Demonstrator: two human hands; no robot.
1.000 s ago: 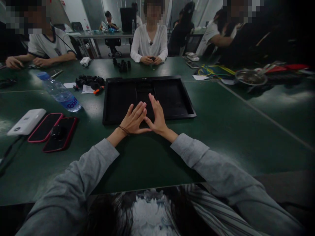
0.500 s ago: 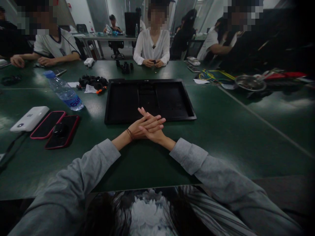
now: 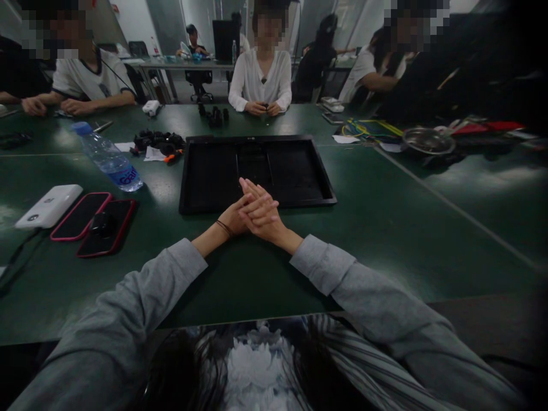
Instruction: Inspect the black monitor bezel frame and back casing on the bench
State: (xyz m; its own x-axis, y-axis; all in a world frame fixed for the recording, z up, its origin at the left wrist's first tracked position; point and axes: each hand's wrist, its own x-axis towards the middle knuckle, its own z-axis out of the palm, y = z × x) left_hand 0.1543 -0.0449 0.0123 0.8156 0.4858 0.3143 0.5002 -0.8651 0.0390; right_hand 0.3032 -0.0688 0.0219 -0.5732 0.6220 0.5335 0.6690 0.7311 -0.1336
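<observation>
Both the left hand (image 3: 247,213) and the right hand (image 3: 270,229) are clasped together — the left's fingers laid across the right — by the near edge of the black tray (image 3: 297,171). It lies flat on the green table (image 3: 385,245), a bottle (image 3: 110,160) and two phones (image 3: 79,217) off to its left.

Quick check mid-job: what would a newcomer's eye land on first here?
First, the left hand laid across the right hand, mid-picture. Next, the large black tray just beyond them on the green table. Then the blue-capped bottle to the tray's left.
</observation>
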